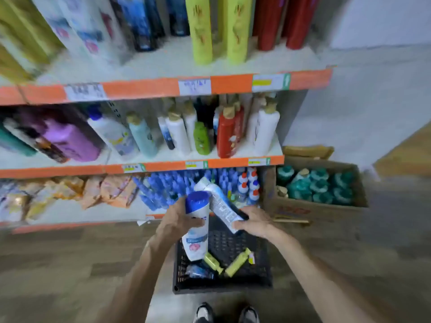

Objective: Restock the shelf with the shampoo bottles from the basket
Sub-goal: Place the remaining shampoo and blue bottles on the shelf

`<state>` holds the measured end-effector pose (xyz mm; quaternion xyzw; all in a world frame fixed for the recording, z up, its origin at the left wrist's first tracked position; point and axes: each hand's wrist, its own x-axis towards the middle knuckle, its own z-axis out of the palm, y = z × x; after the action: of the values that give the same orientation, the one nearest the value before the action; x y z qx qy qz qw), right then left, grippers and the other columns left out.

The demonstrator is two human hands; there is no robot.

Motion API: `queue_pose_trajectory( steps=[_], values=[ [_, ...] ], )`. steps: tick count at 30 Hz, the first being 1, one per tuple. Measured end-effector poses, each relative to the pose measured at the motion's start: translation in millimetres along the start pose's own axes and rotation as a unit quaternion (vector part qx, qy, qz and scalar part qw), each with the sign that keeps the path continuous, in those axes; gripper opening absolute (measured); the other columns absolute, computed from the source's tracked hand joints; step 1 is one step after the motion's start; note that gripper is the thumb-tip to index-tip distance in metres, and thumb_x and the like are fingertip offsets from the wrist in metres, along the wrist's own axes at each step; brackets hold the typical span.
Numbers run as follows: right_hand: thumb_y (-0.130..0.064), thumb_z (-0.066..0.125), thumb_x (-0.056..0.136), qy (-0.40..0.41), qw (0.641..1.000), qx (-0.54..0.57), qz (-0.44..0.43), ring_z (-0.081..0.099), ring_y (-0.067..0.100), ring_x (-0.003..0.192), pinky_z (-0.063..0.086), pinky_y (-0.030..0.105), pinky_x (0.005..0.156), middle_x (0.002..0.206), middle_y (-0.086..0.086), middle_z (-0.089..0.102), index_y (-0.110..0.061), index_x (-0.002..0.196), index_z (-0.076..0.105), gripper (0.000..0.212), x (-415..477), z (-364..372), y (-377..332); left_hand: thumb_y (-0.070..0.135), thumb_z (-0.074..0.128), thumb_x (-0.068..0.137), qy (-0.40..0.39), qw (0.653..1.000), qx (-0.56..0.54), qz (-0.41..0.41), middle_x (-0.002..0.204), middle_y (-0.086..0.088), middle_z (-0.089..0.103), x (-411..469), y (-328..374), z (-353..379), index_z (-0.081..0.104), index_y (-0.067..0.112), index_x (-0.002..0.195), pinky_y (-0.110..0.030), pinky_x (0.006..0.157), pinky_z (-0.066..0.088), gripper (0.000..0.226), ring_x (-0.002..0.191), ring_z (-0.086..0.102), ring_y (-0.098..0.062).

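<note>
My left hand (176, 221) grips a white shampoo bottle with a blue cap (196, 226), held upright above the basket. My right hand (253, 221) holds a second white and blue bottle (220, 201) by its lower end, tilted up and to the left. The two bottles nearly touch at their tops. Below them a black plastic basket (258, 273) sits on the floor with two small yellow bottles (235, 263) and a blue item (198, 271) inside. The shelf (149, 88) with orange edges stands in front, stocked with many bottles.
A cardboard box (321, 207) of teal-capped bottles stands on the floor to the right of the shelf. The bottom shelf holds blue-capped bottles (163, 187) and orange packets (105, 190). My shoes (226, 313) are just behind the basket.
</note>
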<state>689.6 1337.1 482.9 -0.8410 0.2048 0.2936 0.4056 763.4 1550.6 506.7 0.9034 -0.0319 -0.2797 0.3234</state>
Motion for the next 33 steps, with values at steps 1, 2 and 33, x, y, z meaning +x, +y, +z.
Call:
queue_pose_trajectory(
  steps=[1,2,33],
  values=[
    [-0.039,0.066,0.086,0.004,1.0,0.008,-0.006,0.06,0.025,0.11,0.041,0.03,0.071,0.115,0.002,0.061,-0.015,0.118,0.061,0.041,-21,-15,-18,0.021,0.081,0.07,0.008,1.0,-0.003,0.003,0.095,0.0,0.058,-16,21,-23,0.053,0.016,0.115,-0.024,0.063,0.039,0.054,0.085,0.053,-0.017],
    [-0.041,0.067,0.086,0.008,1.0,0.017,-0.01,0.057,0.022,0.117,0.042,0.027,0.078,0.126,-0.001,0.058,-0.017,0.126,0.057,0.048,-40,-31,-35,0.022,0.081,0.07,0.016,1.0,-0.006,0.007,0.095,0.0,0.058,-32,41,-45,0.054,0.015,0.115,-0.025,0.066,0.038,0.053,0.085,0.053,-0.017],
    [-0.017,0.077,0.081,0.064,0.923,0.264,-0.272,0.068,0.011,0.104,0.052,0.033,0.095,0.112,-0.006,0.072,-0.025,0.11,0.065,0.033,-109,-163,-295,0.022,0.086,0.067,0.209,0.971,-0.07,0.098,0.108,-0.007,0.063,-98,166,-347,0.052,0.013,0.11,-0.038,0.08,0.055,0.055,0.096,0.061,-0.025]
  ],
)
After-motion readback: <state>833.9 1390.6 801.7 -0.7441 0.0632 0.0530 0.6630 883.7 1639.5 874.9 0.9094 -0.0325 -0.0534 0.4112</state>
